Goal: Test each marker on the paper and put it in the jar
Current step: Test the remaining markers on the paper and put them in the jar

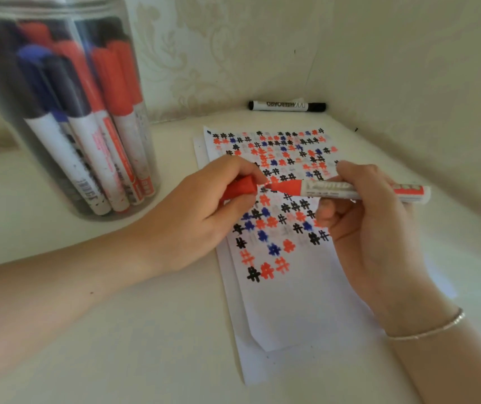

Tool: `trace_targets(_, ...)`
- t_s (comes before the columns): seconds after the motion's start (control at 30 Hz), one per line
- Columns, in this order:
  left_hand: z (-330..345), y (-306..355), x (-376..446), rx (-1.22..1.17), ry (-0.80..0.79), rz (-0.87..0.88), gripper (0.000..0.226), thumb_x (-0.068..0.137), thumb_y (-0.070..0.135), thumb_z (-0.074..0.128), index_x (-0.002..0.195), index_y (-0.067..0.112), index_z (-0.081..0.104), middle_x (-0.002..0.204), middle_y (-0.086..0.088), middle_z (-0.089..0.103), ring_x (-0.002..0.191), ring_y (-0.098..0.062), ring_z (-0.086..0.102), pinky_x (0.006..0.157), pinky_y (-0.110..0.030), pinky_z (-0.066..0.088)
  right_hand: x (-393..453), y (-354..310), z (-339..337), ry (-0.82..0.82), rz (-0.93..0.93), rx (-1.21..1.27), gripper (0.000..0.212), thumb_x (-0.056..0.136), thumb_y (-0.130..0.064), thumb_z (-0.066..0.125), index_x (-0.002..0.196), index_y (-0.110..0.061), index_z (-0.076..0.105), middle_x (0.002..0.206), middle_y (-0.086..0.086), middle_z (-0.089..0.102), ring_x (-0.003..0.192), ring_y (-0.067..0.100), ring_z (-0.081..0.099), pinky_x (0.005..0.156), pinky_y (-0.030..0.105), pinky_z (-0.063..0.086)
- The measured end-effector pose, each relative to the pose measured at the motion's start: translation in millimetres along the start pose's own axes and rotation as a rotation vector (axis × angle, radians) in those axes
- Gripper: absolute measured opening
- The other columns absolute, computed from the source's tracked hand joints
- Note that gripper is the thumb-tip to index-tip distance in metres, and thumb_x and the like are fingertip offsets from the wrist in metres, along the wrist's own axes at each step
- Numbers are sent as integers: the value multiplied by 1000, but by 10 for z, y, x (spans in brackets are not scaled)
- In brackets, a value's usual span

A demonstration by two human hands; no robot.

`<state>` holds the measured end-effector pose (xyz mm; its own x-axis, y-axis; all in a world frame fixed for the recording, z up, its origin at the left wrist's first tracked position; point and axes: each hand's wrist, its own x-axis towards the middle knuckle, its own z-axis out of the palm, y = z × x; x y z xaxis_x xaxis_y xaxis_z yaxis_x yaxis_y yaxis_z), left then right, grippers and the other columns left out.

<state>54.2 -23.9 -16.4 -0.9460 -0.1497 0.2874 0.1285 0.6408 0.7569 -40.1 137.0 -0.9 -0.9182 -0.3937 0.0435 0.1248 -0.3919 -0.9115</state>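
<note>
My right hand (370,228) grips a red whiteboard marker (335,191) by its white barrel, held level above the paper (294,304) with its tip pointing left. My left hand (201,211) pinches the marker's red cap (240,188), which sits just off the tip, a small gap between them. The paper lies on the white table and is covered with red, black and blue hash marks over its upper half. A clear jar (58,112) at the left holds several capped markers standing cap up.
A black whiteboard marker (287,106) lies at the back of the table against the wall. Patterned walls meet in a corner behind the paper. A thin bracelet (428,330) circles my right wrist.
</note>
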Motion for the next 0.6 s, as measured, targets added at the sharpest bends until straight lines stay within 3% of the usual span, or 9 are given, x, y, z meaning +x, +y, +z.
trace_targets(0.1,-4,-7,2,2,-4,16,21,94,20,54,112,30,53,102,19,58,97,2,55,82,-10,42,-23,7,11,4,-13,-64,28,89,-3,56,63,-4,48,47,6,55,35,15,48,40,22,41)
trace_targets(0.23,6,-33,5,43,-29,58,21,95,18,54,112,30,54,102,18,59,98,1,55,83,-11,42,-30,30,22,10,-16,-136,30,89,-6,59,61,-8,47,43,4,54,34,14,46,43,28,35)
trace_targets(0.4,32,-55,2,145,-74,137,22,92,27,50,111,22,58,92,14,59,87,-5,57,77,-21,45,-37,19,36,-56,20,-115,20,86,-7,61,71,-2,49,49,6,60,32,13,49,38,20,42)
trace_targets(0.6,2,-42,9,94,-44,124,33,93,32,52,124,24,57,99,10,66,87,-12,63,74,-32,48,-45,4,27,-189,126,-20,24,76,-23,65,72,0,60,68,16,69,49,20,64,49,25,53)
